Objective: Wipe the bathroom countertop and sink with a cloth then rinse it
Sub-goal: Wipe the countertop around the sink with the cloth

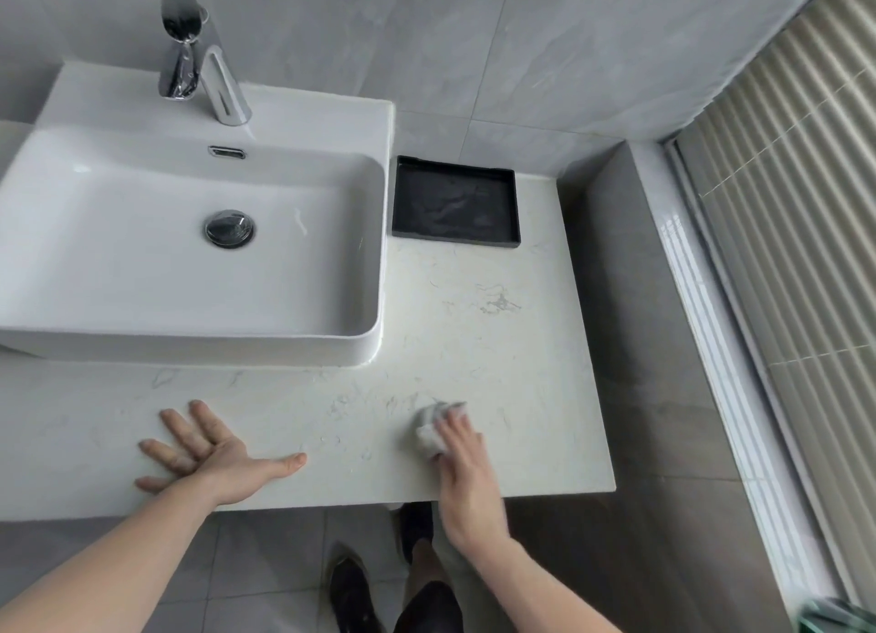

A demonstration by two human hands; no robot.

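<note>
While right hand blurs, fingers gripping cloth | left hand flat on countertop

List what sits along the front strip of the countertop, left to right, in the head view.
Left hand, flat on the countertop → wadded cloth → right hand holding the cloth near the right front corner.

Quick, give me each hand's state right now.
Left hand: open, fingers spread, flat on the countertop.
Right hand: holding the cloth against the countertop.
</note>
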